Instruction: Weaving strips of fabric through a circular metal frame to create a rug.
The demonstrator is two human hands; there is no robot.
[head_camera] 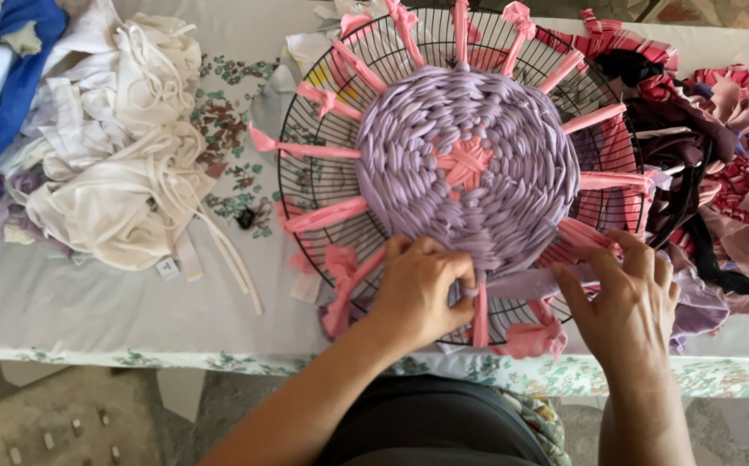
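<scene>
A: Fingers?

B: My left hand [417, 289] fingers are pinched together on the lilac strip [521, 283] beside a pink spoke [480, 315]; right hand [629, 302] lies flat, fingers spread, on it.

A: Step?

B: Mid-weave, I'd say, at the lilac round's [467, 168] near edge, on the wire frame [314, 185] on the table [90, 306]. Next, prob. tuck under, snug.

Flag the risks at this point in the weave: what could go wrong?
1. The left hand pinches the lilac strip at a pink spoke; too hard a pull might bunch the woven disc.
2. The right hand rests on the wire frame, which overhangs the table edge; a tug could tip it.
3. The loose scrap pile beside it may snag the strip.
</scene>
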